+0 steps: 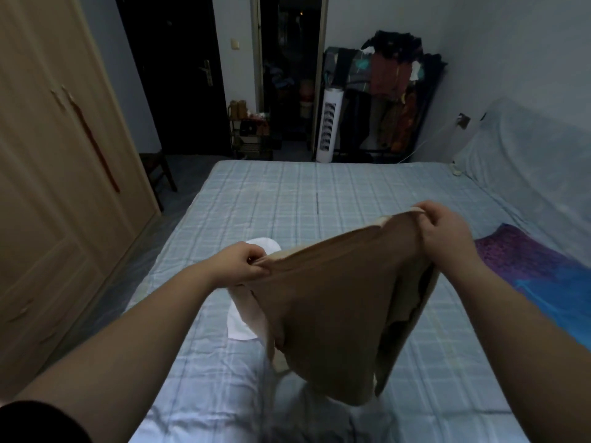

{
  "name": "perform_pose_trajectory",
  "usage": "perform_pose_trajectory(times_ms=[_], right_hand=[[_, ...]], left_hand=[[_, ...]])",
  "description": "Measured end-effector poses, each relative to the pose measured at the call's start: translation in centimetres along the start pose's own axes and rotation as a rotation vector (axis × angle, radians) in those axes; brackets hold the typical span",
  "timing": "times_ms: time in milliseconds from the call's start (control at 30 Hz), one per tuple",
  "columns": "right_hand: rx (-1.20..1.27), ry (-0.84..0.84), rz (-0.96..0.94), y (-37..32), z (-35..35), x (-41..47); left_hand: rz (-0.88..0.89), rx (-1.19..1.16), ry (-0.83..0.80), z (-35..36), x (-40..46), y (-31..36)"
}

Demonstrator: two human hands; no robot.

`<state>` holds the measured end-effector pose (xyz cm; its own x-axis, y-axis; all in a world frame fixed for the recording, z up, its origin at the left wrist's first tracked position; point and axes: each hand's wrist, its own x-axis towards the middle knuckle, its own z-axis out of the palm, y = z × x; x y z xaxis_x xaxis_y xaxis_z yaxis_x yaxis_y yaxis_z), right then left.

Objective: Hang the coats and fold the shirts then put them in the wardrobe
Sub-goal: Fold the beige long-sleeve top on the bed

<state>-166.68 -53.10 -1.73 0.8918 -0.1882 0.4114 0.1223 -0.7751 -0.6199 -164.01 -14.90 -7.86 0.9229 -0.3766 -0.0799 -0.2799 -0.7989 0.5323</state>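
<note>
Dim, bluish room light; doorway (289,75) nearly black. Wide-angle bend bows the wardrobe (57,174) at left edge. Soft focus throughout, slight blur, no glare.

No readable text, label or number shows, perhaps because of dimness.

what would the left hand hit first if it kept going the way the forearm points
Probably the tan garment it already pinches: the left hand points up and right in the picture, along the taut top edge toward the right hand. Past the cloth lies only the checked bed sheet below. Depth is hard to judge.
</note>
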Motion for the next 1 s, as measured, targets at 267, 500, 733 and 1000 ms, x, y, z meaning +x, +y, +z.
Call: perform_pose_trajectory(times_ms=[267,500,733,1000], right_hand=[[-0.234,0.058,-0.047,0.9,-1.4,0.4],[-0.449,0.075,0.155,3.5,-3.5,0.4],[-0.325,0.082,0.195,5.8,-4.7,-0.6],[0.262,0.332,0.5,10.1,-7.1,-1.8]], left_hand=[[-0.18,-0.266,0.41,2.4,0.6,-0.9],[0.073,0.023,0.326,-0.5,0.9,1.1],[-0.109,-0.106,0.555,0.9,1.6,3.0],[-0.232,-0.372,0.846,5.7,1.3,12.4]])
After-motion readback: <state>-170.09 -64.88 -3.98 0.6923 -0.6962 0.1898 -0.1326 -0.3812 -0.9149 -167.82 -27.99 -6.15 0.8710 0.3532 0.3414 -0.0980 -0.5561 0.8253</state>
